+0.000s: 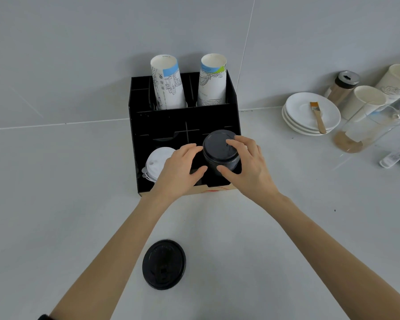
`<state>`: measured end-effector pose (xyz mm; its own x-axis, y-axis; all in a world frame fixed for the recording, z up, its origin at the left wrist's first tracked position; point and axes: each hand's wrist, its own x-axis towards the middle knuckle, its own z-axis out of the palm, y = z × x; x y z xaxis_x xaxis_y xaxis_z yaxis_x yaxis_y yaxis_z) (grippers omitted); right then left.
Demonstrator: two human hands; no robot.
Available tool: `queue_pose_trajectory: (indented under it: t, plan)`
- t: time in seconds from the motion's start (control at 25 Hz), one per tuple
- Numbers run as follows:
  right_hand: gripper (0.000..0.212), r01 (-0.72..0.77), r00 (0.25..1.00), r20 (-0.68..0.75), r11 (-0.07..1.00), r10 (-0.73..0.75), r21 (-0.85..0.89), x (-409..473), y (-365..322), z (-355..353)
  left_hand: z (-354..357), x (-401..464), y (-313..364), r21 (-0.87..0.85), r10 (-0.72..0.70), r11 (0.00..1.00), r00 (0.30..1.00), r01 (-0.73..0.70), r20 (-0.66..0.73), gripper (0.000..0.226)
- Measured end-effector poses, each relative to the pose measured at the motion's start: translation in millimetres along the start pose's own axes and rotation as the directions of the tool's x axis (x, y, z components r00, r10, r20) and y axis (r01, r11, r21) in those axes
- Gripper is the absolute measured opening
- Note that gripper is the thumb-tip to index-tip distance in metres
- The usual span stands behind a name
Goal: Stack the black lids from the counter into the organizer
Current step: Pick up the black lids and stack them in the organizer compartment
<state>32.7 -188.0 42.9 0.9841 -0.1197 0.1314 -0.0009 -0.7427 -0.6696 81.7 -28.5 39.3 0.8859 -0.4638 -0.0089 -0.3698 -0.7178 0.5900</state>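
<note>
A black organizer [162, 118] stands against the wall on the counter. In its front right compartment rises a stack of black lids [219, 151]. My left hand [180, 168] touches the stack's left side with thumb and fingertips. My right hand [245, 165] grips it from the right, fingers over the top lid and thumb on the side. A single black lid [164, 264] lies flat on the counter, near me, between my forearms. White lids [156, 162] fill the front left compartment, partly hidden by my left hand.
Two printed paper cup stacks [168, 84] [211, 82] stand in the organizer's back slots. To the right sit stacked white saucers [310, 114] with a small brush [318, 117], paper cups [365, 101], a shaker jar [343, 87] and a glass [365, 128].
</note>
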Motion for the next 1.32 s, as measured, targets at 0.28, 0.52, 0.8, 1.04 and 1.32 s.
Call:
queue_pose_trajectory:
  t: [0.28,0.52,0.8,1.04,1.32]
  plan:
    - [0.054,0.144,0.977,0.163,0.989,-0.138,-0.026,-33,-18,20,-20,-52,-17,-0.022,-0.065,0.998,0.997,0.064,-0.041,0.045]
    - [0.056,0.161,0.909,0.392,0.987,-0.142,-0.018,-67,-27,50,-13,-102,-44,-0.037,-0.152,0.988,0.988,0.152,0.012,0.049]
    - [0.066,0.185,0.77,0.626,0.982,-0.125,-0.031,-99,-28,77,8,-160,-72,-0.04,-0.307,0.949,0.947,0.312,0.094,0.08]
    - [0.065,0.206,0.732,0.672,0.977,-0.118,-0.052,-116,-32,91,21,-187,-84,0.036,-0.321,0.946,0.922,0.321,0.214,0.093]
    - [0.062,0.226,0.726,0.675,0.972,-0.13,-0.057,-116,-30,99,24,-193,-91,0.101,-0.277,0.961,0.918,0.259,0.283,0.074]
